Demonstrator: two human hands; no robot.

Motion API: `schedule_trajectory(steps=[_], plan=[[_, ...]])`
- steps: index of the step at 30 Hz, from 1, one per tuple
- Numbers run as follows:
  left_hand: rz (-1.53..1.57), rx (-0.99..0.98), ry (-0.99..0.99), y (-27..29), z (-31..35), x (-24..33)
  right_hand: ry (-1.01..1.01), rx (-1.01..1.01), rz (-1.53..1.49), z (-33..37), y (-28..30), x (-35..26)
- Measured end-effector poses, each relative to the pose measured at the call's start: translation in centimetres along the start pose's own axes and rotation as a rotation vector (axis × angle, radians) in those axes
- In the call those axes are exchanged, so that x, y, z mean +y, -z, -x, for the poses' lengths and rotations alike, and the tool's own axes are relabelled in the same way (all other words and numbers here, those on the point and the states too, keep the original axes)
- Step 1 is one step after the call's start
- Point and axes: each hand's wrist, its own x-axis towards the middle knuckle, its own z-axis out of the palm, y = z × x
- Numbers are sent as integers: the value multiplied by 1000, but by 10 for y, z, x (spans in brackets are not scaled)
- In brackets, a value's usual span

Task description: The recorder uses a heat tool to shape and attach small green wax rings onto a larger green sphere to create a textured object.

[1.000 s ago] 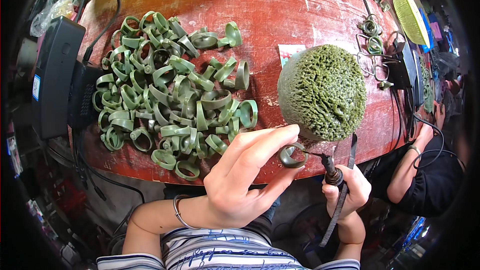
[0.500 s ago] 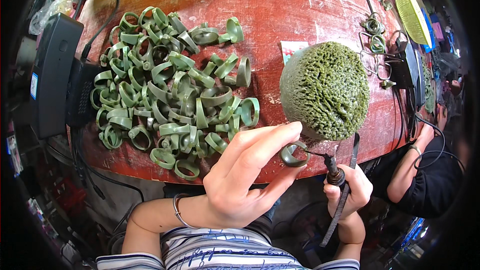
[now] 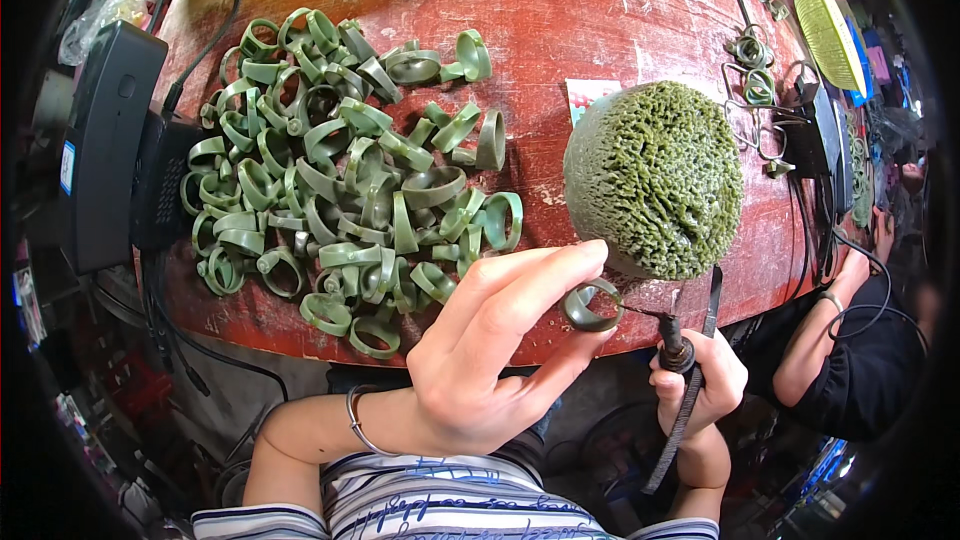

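Between the thumb and fingers of my left hand (image 3: pixel 490 350) is a dark green ring (image 3: pixel 590 307), held up at the table's near edge. My right hand (image 3: pixel 708 377) grips a wax pen (image 3: pixel 674 345) with a dark body and a thin wire-like tip, which reaches the ring's right side. A flat dark file (image 3: pixel 690 410) also runs through the right hand, one end up and the other down past the wrist. Just beyond both hands stands a round green lump (image 3: pixel 655 180) with a rough, pitted top. Many similar green rings (image 3: pixel 370 190) lie heaped to the left.
Black power boxes (image 3: pixel 112 150) with cables stand at the table's left edge. Another dark device (image 3: pixel 820 135) and metal wire loops (image 3: pixel 755 90) are on the right, near a yellow-green basket (image 3: pixel 830 32). A co-worker's forearm (image 3: pixel 815 340) rests at the right.
The wax pen and right hand have shifted very slightly right, with the tip still by the ring. The left hand holds the ring almost unmoved.
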Motion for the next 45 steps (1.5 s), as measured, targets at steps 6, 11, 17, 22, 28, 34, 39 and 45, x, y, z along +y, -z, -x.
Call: schedule_trajectory(steps=[6,11,17,22,28,34,39,45], plan=[[12,0,18,0,-1,2,-156,118,-180,11,1,9],[89,-14,-67,0,-1,-5,-238,199,-50,9,7,8],[85,-37,-10,6,-3,6,-244,124,52,-3,8,1],[76,-101,124,12,-1,18,-248,162,-39,6,6,6],[232,-60,390,14,8,24,9,34,-72,1,0,1],[303,-135,375,20,8,22,61,-46,3,-3,1,-1],[287,-150,383,21,7,23,111,-32,103,-4,0,-1],[288,-153,421,23,4,25,101,-30,124,-4,0,-2]])
